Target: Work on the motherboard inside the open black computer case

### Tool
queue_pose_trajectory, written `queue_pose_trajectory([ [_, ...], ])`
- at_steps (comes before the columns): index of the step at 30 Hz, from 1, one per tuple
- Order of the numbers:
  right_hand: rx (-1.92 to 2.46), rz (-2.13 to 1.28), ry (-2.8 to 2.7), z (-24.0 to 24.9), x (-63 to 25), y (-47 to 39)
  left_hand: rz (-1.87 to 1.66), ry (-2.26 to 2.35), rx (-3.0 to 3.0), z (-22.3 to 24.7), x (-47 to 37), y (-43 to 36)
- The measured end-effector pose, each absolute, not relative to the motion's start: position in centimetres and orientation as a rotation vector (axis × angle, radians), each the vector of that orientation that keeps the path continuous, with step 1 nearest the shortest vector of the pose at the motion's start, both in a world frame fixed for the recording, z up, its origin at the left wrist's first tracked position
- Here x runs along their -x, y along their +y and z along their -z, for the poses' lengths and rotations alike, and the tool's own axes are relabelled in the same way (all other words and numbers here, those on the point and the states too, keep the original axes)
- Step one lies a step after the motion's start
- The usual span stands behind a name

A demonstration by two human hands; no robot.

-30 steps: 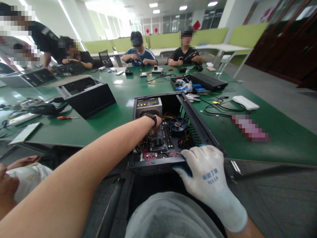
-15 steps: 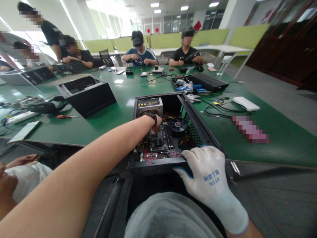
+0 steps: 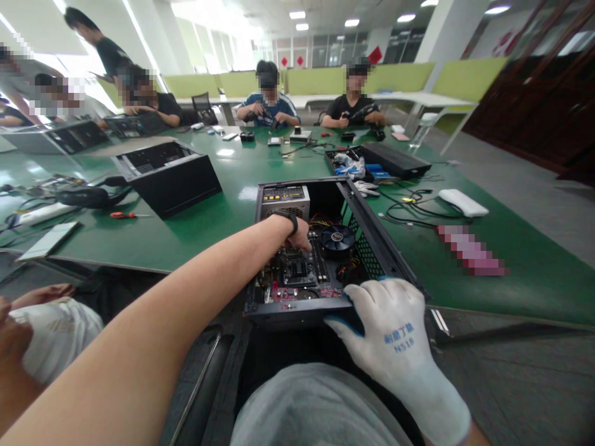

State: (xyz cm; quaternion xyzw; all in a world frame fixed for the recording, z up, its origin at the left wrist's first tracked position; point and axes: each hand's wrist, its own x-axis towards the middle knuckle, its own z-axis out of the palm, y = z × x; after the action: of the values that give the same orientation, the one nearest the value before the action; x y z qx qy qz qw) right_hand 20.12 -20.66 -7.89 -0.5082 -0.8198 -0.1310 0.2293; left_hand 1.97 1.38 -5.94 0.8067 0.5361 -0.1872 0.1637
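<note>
An open black computer case (image 3: 297,306) lies at the table's near edge, its inside facing up. My bare left hand (image 3: 302,236), a black band at its wrist, reaches into the case over the motherboard (image 3: 297,266). Its fingers are bent down and closed near the memory slots; whatever they hold, if anything, is hidden. Beside that hand are the power supply (image 3: 286,195) and a round black fan (image 3: 338,238). A red circuit board (image 3: 283,293) sits along the near side. My right hand (image 3: 388,316), in a white glove, grips the case's near right edge.
Another black case (image 3: 179,186) stands tilted on the green table (image 3: 246,161), with an orange screwdriver (image 3: 123,215) nearby. Cables (image 3: 404,204), a white box-like object (image 3: 463,202) and a tray of gloves (image 3: 348,164) lie right. Several people sit around; one is close on my left.
My left hand has shifted slightly right and up from the board's socket area toward the memory slots. My right hand stays on the case edge. The view has tilted a little.
</note>
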Motion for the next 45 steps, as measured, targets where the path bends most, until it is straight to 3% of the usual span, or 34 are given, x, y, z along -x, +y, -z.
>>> queue_pose_trajectory([
  [3, 1.423, 0.384, -2.234, 7.8, -19.9, -20.8, 0.662, 1.465, -2.28, 5.1, -1.9, 1.1],
  [6, 1.438, 0.404, -2.216, 7.8, -19.8, -20.7, 0.508, 1.42, -2.312, 4.0, -1.8, 1.0],
  [16, 1.555, 0.466, -2.301, 6.9, -19.4, -10.6, -0.746, 1.582, -2.335, -0.8, 2.2, 1.8],
  [24, 1.681, 0.465, -2.351, 5.9, -17.1, 3.2, -1.233, 1.638, -2.092, 0.0, 5.6, 2.2],
  [33, 1.83, 0.457, -2.368, 4.4, -14.4, 12.9, -1.208, 1.635, -2.015, 1.5, 5.9, 1.6],
  [45, 1.677, 0.475, -2.4, 5.7, -15.5, 6.6, -1.194, 1.67, -2.043, -0.3, 6.5, 1.4],
])
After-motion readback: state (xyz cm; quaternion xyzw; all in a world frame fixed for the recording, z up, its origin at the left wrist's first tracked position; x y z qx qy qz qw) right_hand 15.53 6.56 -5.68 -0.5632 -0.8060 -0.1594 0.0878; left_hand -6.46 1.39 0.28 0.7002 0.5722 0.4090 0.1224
